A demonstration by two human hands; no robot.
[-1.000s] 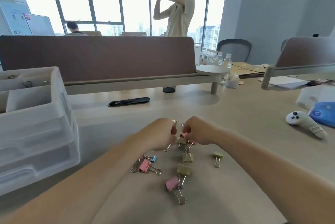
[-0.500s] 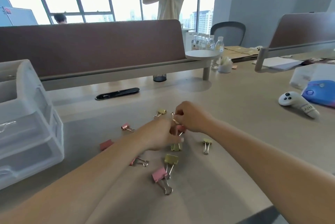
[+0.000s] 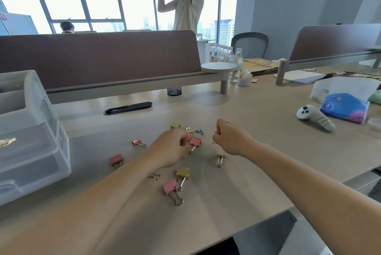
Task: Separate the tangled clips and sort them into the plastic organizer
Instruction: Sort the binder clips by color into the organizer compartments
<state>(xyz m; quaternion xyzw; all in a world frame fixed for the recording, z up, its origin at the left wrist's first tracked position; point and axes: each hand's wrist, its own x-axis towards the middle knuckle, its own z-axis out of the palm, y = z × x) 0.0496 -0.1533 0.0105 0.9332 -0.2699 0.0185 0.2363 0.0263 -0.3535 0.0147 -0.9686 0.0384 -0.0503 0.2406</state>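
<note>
Several pink, yellow and blue binder clips lie scattered on the wooden desk (image 3: 257,151). My left hand (image 3: 171,149) is closed, pinching a pink binder clip (image 3: 195,141) just above the desk. My right hand (image 3: 228,139), a short gap to its right, is closed on a small clip (image 3: 215,132) of which only wire loops show. A linked yellow clip (image 3: 183,172) and pink clip (image 3: 170,186) lie in front of my hands. More loose clips: pink (image 3: 115,159), pink (image 3: 136,141), small yellow (image 3: 220,155), yellow (image 3: 175,125), blue (image 3: 199,131). The translucent plastic organizer (image 3: 35,143) stands at the left.
A white controller (image 3: 315,117) and a blue tissue pack (image 3: 344,107) lie at the right. A black cable slot (image 3: 127,107) and a mesh cup (image 3: 174,91) sit by the brown divider (image 3: 99,58). A person stands beyond it. The desk edge is near my right forearm.
My hands, which were pressed together over the tangled clips, have pulled apart. The right hand moved right with a small clip; the left hand keeps the pink one.
</note>
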